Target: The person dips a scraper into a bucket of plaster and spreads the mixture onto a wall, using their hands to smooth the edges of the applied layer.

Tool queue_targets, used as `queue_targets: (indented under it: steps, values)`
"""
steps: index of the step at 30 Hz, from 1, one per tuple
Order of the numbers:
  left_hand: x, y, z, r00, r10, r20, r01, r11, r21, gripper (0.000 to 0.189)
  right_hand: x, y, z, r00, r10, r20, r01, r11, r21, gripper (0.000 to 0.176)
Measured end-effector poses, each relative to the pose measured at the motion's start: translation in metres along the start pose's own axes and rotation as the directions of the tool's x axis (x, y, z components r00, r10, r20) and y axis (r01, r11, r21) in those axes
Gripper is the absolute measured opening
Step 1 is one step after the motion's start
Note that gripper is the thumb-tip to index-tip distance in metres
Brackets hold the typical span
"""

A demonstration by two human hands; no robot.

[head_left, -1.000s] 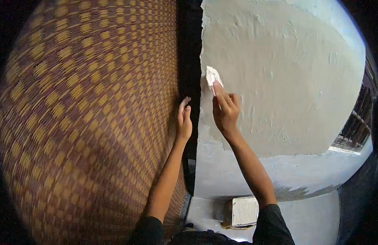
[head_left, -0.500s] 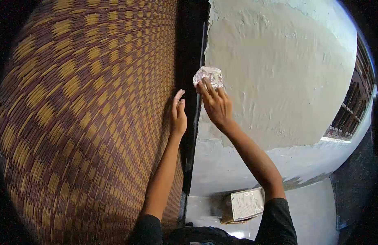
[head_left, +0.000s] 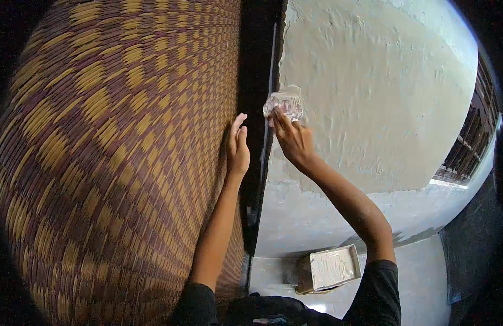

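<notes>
My right hand [head_left: 296, 142] is closed on a small flat putty spreader [head_left: 284, 102] smeared with off-white paste. The spreader is pressed on the wall [head_left: 365, 103] at its left edge, beside a dark door frame [head_left: 255, 81]. Rough beige putty covers most of the wall's upper part, with ridges and streaks in it. To the left, my left hand [head_left: 239, 152] is held open, fingers up and thumb apart, against the edge of a woven purple and yellow mat [head_left: 126, 141]. Nothing is in that hand.
Below on the pale tiled floor [head_left: 414, 277] stands a square tub of putty [head_left: 356, 259], near my right elbow. A barred window [head_left: 466, 141] opens in the wall at far right. The lower wall [head_left: 316, 217] is bare bluish-white.
The view has shifted slightly. My right hand and the spreader have tilted a little at the wall's edge, and fresh putty shows just above the spreader. My left hand stays by the mat.
</notes>
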State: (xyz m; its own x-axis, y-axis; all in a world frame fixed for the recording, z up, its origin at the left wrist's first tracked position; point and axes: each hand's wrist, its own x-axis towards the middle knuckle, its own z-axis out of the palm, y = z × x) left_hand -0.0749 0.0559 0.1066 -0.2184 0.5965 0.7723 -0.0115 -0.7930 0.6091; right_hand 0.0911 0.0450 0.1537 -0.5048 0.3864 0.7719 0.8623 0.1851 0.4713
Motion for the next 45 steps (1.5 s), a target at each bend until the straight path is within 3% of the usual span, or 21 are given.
queue_targets:
  steps: [8,14,15,16,18,22,24,26,28,30,32,35,38,39,40,42,44,45]
  values:
    - [-0.003,-0.004,0.005,1.000,-0.020,0.017,0.020,1.000,0.003,0.038,-0.031,0.001,0.009,0.998,-0.032,0.062,0.030,0.999,0.039,0.040]
    - [-0.007,-0.005,0.007,0.999,-0.018,0.038,0.018,1.000,-0.014,0.039,-0.068,-0.005,0.026,0.984,-0.175,0.015,0.173,0.982,0.078,0.043]
    - [-0.008,-0.003,0.007,0.999,-0.030,0.040,0.030,1.000,-0.006,0.039,-0.076,-0.005,0.020,0.973,-0.202,0.114,0.201,0.979,0.018,0.045]
    - [-0.008,-0.002,0.006,0.998,-0.041,0.041,0.041,0.999,0.001,0.039,-0.080,-0.004,0.014,0.973,-0.202,0.114,0.201,0.979,0.018,0.045]
    - [-0.009,-0.001,0.006,0.998,-0.039,0.040,0.039,0.999,0.017,0.039,-0.088,0.000,0.004,0.953,-0.295,0.063,0.293,0.955,0.030,0.044]
    - [-0.009,0.000,0.006,0.998,-0.039,0.045,0.037,0.999,0.034,0.039,-0.092,0.010,-0.011,0.952,-0.300,-0.065,0.305,0.948,0.092,0.042]
    - [-0.010,0.000,0.009,0.998,-0.036,0.043,0.036,0.999,0.012,0.039,-0.084,0.016,-0.021,0.957,-0.258,-0.135,0.282,0.938,0.201,0.040]
    - [-0.011,-0.001,0.011,0.999,-0.034,0.042,0.034,0.999,-0.006,0.038,-0.069,0.022,-0.030,0.974,-0.198,-0.109,0.221,0.937,0.270,0.032]
    - [-0.012,-0.001,0.014,0.998,-0.033,0.056,0.033,0.999,-0.010,0.038,-0.046,0.031,-0.033,0.988,-0.008,-0.153,0.069,0.914,0.400,0.023]
    - [-0.013,-0.001,0.015,0.999,-0.026,0.046,0.028,0.999,-0.041,0.038,-0.019,0.042,-0.033,0.966,0.103,-0.238,0.048,0.832,0.553,0.017]
    - [-0.014,0.001,0.014,0.998,-0.037,0.052,0.037,0.999,0.002,0.043,-0.002,0.050,-0.034,0.977,0.142,-0.158,-0.033,0.837,0.547,0.017]
    - [-0.012,0.000,0.011,0.998,-0.037,0.046,0.037,0.999,0.001,0.041,0.017,0.063,-0.024,0.986,0.114,-0.121,-0.034,0.850,0.526,0.018]
    - [-0.012,0.001,0.007,0.998,-0.035,0.049,0.034,0.999,0.019,0.039,0.035,0.076,-0.017,0.980,0.080,-0.181,0.004,0.907,0.422,0.020]
    - [-0.011,0.000,0.006,0.998,-0.032,0.057,0.030,0.999,0.033,0.040,0.044,0.085,-0.015,0.974,0.118,-0.192,-0.015,0.885,0.465,0.024]
    - [-0.010,0.000,0.005,0.998,-0.030,0.056,0.028,0.999,0.034,0.040,0.054,0.097,-0.012,0.950,0.159,-0.270,0.010,0.847,0.532,0.030]
    - [-0.011,-0.002,0.004,0.998,-0.040,0.053,0.037,0.997,0.061,0.040,0.063,0.112,-0.030,0.863,0.287,-0.415,-0.051,0.868,0.494,0.030]
    - [-0.011,-0.004,0.002,0.998,-0.042,0.052,0.039,0.997,0.063,0.040,0.067,0.126,-0.036,0.738,0.478,-0.476,-0.158,0.809,0.567,0.027]
    - [-0.011,-0.006,0.002,0.998,-0.044,0.055,0.040,0.997,0.065,0.040,0.067,0.126,-0.042,0.689,0.606,-0.398,-0.275,0.727,0.629,0.032]
